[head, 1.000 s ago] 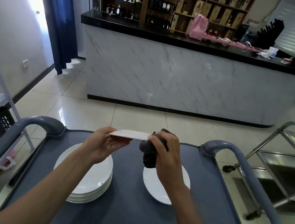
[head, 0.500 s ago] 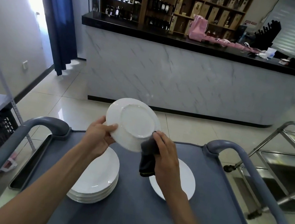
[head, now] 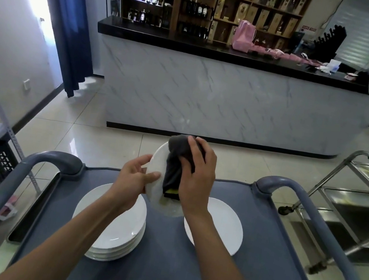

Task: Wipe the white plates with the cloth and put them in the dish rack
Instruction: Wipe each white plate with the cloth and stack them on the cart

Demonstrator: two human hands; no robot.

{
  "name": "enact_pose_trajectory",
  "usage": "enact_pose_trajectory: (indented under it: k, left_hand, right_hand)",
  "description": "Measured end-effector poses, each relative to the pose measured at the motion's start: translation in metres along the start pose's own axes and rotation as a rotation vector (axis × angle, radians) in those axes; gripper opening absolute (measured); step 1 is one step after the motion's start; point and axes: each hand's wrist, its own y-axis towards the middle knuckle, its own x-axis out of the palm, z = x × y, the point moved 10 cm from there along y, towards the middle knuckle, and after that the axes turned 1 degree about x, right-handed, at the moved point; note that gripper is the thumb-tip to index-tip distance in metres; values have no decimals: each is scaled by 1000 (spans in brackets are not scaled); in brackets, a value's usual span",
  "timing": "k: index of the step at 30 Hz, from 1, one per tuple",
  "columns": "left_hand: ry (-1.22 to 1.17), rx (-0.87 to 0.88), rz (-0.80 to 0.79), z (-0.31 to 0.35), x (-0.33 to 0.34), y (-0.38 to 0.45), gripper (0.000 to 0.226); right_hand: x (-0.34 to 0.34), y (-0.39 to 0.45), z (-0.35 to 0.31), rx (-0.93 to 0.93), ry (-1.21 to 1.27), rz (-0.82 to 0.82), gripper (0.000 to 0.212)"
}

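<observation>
The plate [head: 157, 172] has flipped again: half a second ago its underside faced the camera with the cloth [head: 175, 163] only at its lower right edge, and now the cloth is spread over the face turned toward the person, so the wipe has moved on to this side. The left hand [head: 133, 177] pinches the plate's left rim, thumb on the near face and fingers curled behind; the right hand [head: 197, 174] grips the dark cloth, fingers bent over it, pressing it flat against the plate. The plate hangs tilted in the air above the far middle of the cart [head: 155, 270], between the two lots of plates lying below. That reads as mid-wipe, with this plate likely close to finished but not yet put away, and no dish rack is clearly in view, unless the black pronged thing far right on the counter is one. The count: one plate in hand, one single plate [head: 219, 227] flat on the cart to the right, and a stack [head: 113, 231] on the left showing about four or five rims, the exact number hard to tell. One cloth, with a yellow patch at its lower end. Two hands, both busy.
</observation>
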Motion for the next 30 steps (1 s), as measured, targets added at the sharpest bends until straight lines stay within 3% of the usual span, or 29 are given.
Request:
enact_pose_trajectory:
  k: [4, 10, 23, 30]
  left_hand:
    - [6, 4, -2, -4, 2, 3, 35]
    - [-37, 13, -20, -6, 1, 4, 35]
    - [-42, 72, -211, 14, 1, -2, 38]
    - [-111, 84, -168, 19, -9, -6, 40]
  right_hand:
    - [9, 5, 6, 9, -18, -20, 43]
    - [30, -9, 0, -99, -361, -108, 48]
    - [39, -9, -24, -203, -290, -184, 46]
    - [32, 9, -22, -119, -244, -174, 43]
